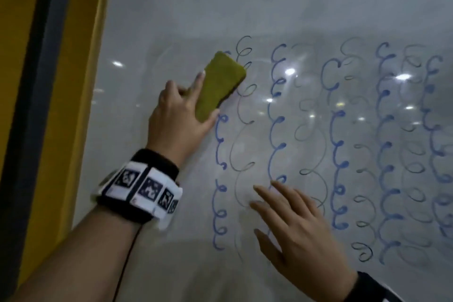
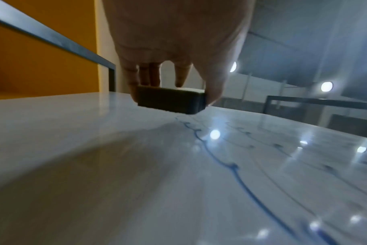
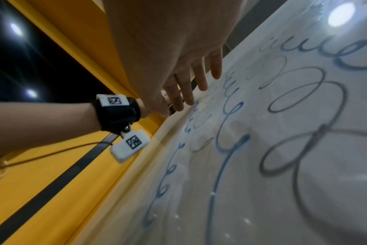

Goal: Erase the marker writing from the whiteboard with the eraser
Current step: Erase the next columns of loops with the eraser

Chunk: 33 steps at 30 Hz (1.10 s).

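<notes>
A person stands close to a glossy whiteboard (image 1: 269, 7), and both bare hands are on it. The left hand (image 1: 176, 120) holds an olive-green eraser (image 1: 219, 86) flat against the board near the top of the leftmost column of writing. The thumb runs along the eraser's lower right edge and the fingers lie along its left side, so the grip is closed around the block. In the left wrist view the eraser (image 2: 171, 101) shows as a dark block pinched between thumb and fingers, its underside on the white surface, with a blue line starting just beyond it.

The marker writing (image 1: 338, 140) covers the middle and right of the board: upright columns of looping curls, some thick blue, others thin dark grey and fainter. The eraser overlaps the top of the leftmost blue column, whose loops go on below it.

The right hand (image 1: 294, 225) lies lower down, fingers straight and spread, palm towards the board, holding nothing. Its fingertips reach the foot of a blue column. From the right wrist view those fingers (image 3: 186, 92) rest flat on the board.

A black wristband with white tags bearing square patterns (image 1: 144, 189) wraps the left wrist. A yellow wall with a dark frame (image 1: 36, 105) borders the board's left side. Ceiling lights reflect as bright spots on the board.
</notes>
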### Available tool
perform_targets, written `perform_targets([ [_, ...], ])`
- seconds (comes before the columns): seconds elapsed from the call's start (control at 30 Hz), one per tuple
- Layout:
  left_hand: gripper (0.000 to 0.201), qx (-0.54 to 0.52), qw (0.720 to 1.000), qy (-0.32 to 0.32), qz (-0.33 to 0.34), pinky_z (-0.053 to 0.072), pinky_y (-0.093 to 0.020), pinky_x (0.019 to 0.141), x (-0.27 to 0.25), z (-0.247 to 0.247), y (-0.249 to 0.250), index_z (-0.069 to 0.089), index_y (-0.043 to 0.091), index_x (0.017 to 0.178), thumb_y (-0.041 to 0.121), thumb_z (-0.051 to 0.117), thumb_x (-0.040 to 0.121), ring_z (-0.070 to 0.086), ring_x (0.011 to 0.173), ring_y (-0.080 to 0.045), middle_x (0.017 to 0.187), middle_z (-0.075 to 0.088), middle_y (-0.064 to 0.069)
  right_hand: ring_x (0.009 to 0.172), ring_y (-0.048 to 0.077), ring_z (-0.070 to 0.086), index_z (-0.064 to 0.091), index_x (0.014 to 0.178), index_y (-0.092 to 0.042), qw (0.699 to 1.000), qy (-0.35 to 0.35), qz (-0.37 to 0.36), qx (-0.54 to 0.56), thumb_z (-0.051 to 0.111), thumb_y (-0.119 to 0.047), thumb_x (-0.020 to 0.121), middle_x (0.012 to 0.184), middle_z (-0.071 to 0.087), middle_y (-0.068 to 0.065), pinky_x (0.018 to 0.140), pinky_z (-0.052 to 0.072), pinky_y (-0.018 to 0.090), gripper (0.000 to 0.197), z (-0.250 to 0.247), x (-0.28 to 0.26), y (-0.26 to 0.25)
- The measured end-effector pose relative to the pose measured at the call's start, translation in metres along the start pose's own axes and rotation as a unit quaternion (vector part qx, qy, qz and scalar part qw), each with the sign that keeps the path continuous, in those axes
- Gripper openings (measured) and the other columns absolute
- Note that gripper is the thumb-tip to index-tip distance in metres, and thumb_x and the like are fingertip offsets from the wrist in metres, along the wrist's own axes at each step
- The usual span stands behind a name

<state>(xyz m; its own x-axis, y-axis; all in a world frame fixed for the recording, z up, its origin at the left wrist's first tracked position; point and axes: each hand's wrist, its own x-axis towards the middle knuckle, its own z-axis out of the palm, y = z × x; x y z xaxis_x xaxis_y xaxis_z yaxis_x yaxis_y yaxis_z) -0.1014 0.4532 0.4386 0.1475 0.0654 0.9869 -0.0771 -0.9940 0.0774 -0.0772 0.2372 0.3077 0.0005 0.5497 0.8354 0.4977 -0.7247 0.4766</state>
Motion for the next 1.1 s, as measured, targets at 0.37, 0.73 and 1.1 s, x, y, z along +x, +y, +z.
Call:
perform_targets([
  [0.37,0.063,0.084,0.994,-0.030,-0.067,0.040,-0.042,0.089,0.060,0.030,0.028,0.016,0.035,0.149,0.038,0.046,0.094,0.038,0.117,-0.034,0.131,0.035,-0.018,0.127,0.041,0.045,0.058,0.127,-0.004,0.986,-0.020,0.125,-0.105,0.027,-0.044,0.089,0.135,0.054,0.010,0.102,0.033,0.056,0.063,0.003,0.061,0.108],
  [0.73,0.064,0.081,0.993,-0.039,-0.070,0.042,-0.040,0.087,0.063,0.024,0.026,0.020,0.036,0.148,0.041,0.048,0.091,0.041,0.114,-0.033,0.124,0.038,-0.016,0.123,0.042,0.048,0.062,0.120,-0.003,0.986,-0.018,0.119,-0.112,0.004,-0.048,0.097,0.128,0.060,0.011,0.101,0.020,0.057,0.077,0.001,0.063,0.113],
  [1.1,0.064,0.111,0.991,-0.072,-0.005,0.041,-0.040,0.090,0.086,0.023,0.041,0.017,0.038,0.148,0.043,0.047,0.092,0.038,0.116,-0.032,0.125,0.037,-0.017,0.117,0.045,0.052,0.066,0.115,-0.001,0.987,-0.025,0.106,-0.121,0.030,-0.045,0.083,0.124,0.062,0.013,0.099,0.020,0.058,0.065,-0.003,0.067,0.112],
])
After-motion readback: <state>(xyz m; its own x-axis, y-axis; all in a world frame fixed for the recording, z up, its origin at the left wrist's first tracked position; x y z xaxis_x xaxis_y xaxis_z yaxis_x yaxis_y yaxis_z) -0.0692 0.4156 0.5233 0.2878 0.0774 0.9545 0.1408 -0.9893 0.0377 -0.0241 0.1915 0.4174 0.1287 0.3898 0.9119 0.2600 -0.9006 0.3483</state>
